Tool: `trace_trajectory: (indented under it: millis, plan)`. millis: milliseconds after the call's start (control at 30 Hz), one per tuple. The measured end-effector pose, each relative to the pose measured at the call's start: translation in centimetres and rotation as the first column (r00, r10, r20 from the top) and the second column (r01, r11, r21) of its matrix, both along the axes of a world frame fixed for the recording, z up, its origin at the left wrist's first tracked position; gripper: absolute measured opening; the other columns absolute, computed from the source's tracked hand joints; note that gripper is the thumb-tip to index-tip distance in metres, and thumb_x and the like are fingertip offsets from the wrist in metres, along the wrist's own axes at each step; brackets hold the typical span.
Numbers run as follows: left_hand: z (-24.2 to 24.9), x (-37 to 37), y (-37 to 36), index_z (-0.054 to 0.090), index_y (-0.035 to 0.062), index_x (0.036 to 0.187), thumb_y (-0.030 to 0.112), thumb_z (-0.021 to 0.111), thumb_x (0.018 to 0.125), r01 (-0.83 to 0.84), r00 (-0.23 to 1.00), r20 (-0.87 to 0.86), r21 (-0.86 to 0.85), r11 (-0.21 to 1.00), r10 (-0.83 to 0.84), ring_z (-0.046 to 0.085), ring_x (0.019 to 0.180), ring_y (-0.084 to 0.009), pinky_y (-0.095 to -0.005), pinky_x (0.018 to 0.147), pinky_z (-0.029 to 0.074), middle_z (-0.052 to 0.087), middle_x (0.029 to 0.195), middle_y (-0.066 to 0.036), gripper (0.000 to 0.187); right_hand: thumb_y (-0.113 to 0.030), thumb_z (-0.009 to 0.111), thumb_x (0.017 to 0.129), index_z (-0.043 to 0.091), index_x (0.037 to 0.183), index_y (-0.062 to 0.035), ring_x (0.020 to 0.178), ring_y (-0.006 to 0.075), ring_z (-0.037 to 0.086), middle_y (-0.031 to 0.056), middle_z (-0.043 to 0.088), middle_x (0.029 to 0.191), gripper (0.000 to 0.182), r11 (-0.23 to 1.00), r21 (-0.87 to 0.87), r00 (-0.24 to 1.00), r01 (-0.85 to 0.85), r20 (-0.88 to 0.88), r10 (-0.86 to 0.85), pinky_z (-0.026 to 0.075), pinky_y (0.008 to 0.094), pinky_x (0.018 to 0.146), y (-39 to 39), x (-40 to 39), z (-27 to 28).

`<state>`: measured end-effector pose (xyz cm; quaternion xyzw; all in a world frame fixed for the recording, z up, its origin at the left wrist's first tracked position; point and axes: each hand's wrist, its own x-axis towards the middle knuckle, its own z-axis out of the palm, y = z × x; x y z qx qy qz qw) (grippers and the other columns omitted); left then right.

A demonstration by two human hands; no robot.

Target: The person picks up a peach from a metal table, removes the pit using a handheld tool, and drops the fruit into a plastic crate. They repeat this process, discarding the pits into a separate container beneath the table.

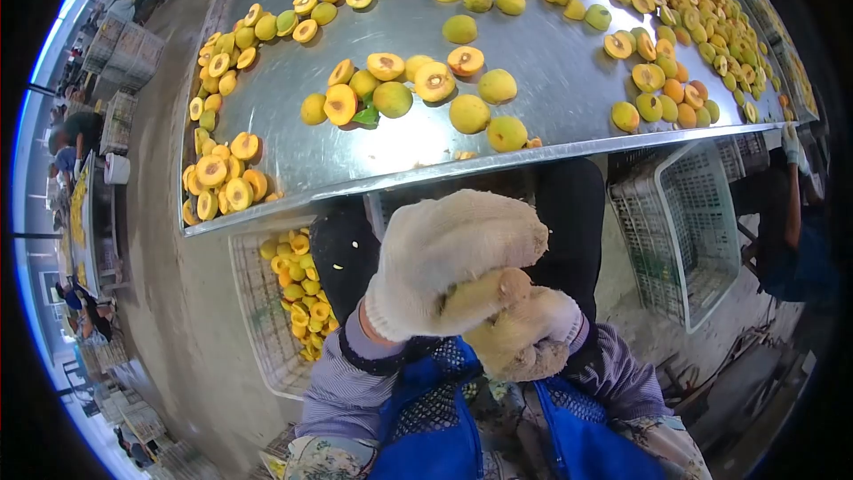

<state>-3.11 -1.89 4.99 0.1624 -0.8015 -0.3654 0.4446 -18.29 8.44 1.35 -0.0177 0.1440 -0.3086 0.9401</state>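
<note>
Both of my hands wear off-white knit gloves with soiled fingertips and meet above my lap, in front of the table edge. My left hand (458, 253) is on top, its fingers curled over and its thumb pressed against the other glove. Below it, my right hand (526, 333) is closed, with its fingers folded in. Whatever lies between them, if anything, is hidden by the gloves. Beyond them on the metal table (391, 160) lies a cluster of halved and whole yellow-green fruits, like peaches; the nearest is a whole fruit (507, 134).
A plastic crate (253, 320) of cut fruit stands on the floor at left. Another pale crate (680, 231) tilts at right. A large fruit heap (711, 18) covers the table's far right. Another person's gloved hand (791, 144) shows at the right edge.
</note>
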Motion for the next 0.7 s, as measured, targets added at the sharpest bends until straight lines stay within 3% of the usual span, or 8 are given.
trace_trajectory:
  millis: [200,267,333,400,467,567,633,700]
  plan:
    - [-1.3,-1.0,1.5,0.062,-0.0033,0.095,0.032,0.050,0.098,0.278,0.935,-0.355,0.697,0.661,-0.019,0.066,0.077,-0.0238,-0.0337,0.072,0.053,0.065,0.097,-0.016,0.037,-0.022,0.065,0.088,0.057,0.098,-0.0038,0.056,0.0085,0.053,0.0013,0.056,0.073,0.022,0.993,0.101,0.982,-0.066,0.186,0.046,0.042,0.0217,0.048,-0.6,0.3,-0.2]
    - [-3.1,-1.5,1.6,0.060,-0.0010,0.099,0.038,0.038,0.103,0.557,0.790,-0.570,0.821,0.126,0.225,0.065,0.076,-0.0228,-0.0328,0.070,0.053,0.064,0.099,-0.015,0.045,-0.022,0.063,0.090,0.056,0.096,-0.0058,0.048,0.0088,0.049,0.0011,0.055,0.071,0.019,0.949,-0.147,0.957,-0.280,0.036,0.288,0.036,0.0237,0.040,-1.0,0.5,-0.2]
    - [-2.7,-0.1,1.1,0.059,0.0007,0.100,0.037,0.035,0.104,0.386,0.880,-0.407,0.913,0.129,0.245,0.065,0.076,-0.0237,-0.0317,0.070,0.053,0.064,0.098,-0.015,0.044,-0.022,0.062,0.091,0.056,0.095,-0.0068,0.044,0.0089,0.047,0.0011,0.054,0.070,0.017,0.882,-0.262,0.919,-0.391,-0.059,0.390,0.033,0.0246,0.036,-1.4,0.4,-0.2]
    - [-3.4,2.0,0.6,0.059,0.0005,0.099,0.039,0.034,0.104,0.003,0.900,-0.181,0.912,0.410,0.397,0.066,0.076,-0.0231,-0.0304,0.069,0.053,0.065,0.097,-0.015,0.046,-0.022,0.061,0.091,0.056,0.093,-0.0084,0.049,0.0064,0.050,0.0002,0.053,0.067,0.015,0.912,-0.018,0.912,-0.409,-0.049,0.408,0.034,0.0231,0.039,-1.7,-0.3,-0.2]
    - [-5.0,6.8,0.1,0.061,0.0001,0.105,0.035,0.039,0.103,-0.293,0.833,-0.044,0.811,0.507,0.552,0.066,0.080,-0.0233,-0.0322,0.071,0.053,0.066,0.096,-0.014,0.041,-0.022,0.060,0.091,0.055,0.090,-0.0088,0.051,0.0055,0.050,-0.0006,0.052,0.067,0.014,0.923,-0.112,0.929,-0.367,-0.100,0.357,0.035,0.0219,0.042,-2.1,-1.0,-0.1]
    - [-7.3,15.7,-0.6,0.059,0.0010,0.117,0.029,0.054,0.096,-0.853,0.518,0.532,0.268,0.448,0.670,0.064,0.093,-0.0241,-0.0351,0.083,0.050,0.066,0.100,-0.014,0.035,-0.022,0.059,0.091,0.052,0.084,-0.0096,0.052,0.0037,0.047,-0.0029,0.049,0.066,0.015,0.927,-0.266,0.960,-0.265,-0.165,0.227,0.036,0.0197,0.045,-2.2,-1.7,-0.5]
    - [-9.6,18.1,-0.5,0.057,0.0016,0.122,0.027,0.059,0.093,-0.914,0.378,0.679,0.163,0.373,0.629,0.061,0.101,-0.0228,-0.0342,0.090,0.047,0.066,0.103,-0.012,0.038,-0.022,0.059,0.090,0.053,0.085,-0.0092,0.051,0.0035,0.047,-0.0030,0.049,0.065,0.015,0.937,-0.205,0.947,-0.282,-0.216,0.237,0.036,0.0199,0.044,-1.8,-1.3,-1.6]
    - [-11.0,19.3,-0.8,0.059,-0.0001,0.120,0.025,0.065,0.088,-0.634,-0.134,0.561,-0.682,0.364,0.817,0.055,0.115,-0.0268,-0.0351,0.099,0.041,0.060,0.120,-0.017,0.041,-0.023,0.061,0.090,0.056,0.091,-0.0077,0.050,0.0037,0.047,-0.0028,0.051,0.066,0.016,0.937,-0.142,0.913,-0.318,-0.312,0.262,0.035,0.0204,0.042,-3.0,-0.7,-0.5]
